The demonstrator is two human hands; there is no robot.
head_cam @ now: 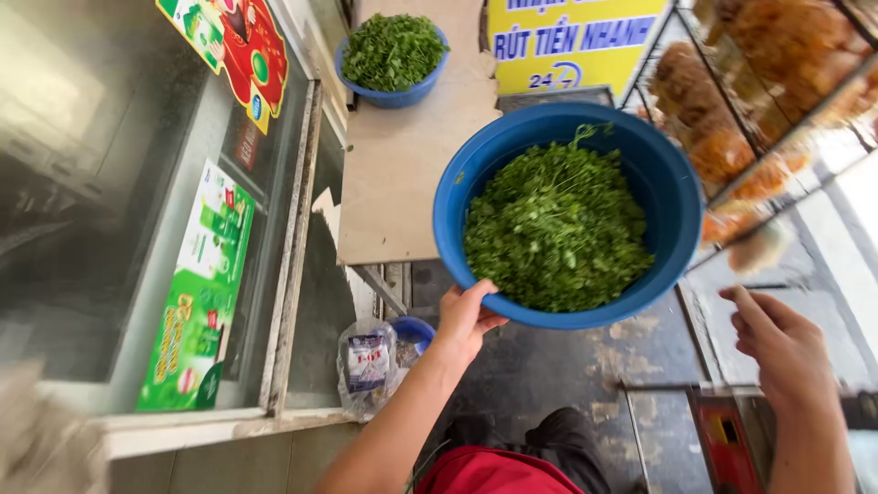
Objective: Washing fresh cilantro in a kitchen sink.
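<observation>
Left hand | grip pinched the rim of the big blue bowl, full of chopped greens, held in air | right hand free, fingers loosely spread | smaller bowl already stood on counter, big one not yet set down

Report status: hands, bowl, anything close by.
Left hand grips big blue bowl rim, full of chopped greens. Right hand free, beside bowl. Wire rack close right; wooden table ahead.

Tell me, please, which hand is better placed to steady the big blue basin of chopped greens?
The right hand, probably: it hangs open and free just off the big blue basin, on its unsupported side. The left hand already has its grip on the near rim.
</observation>
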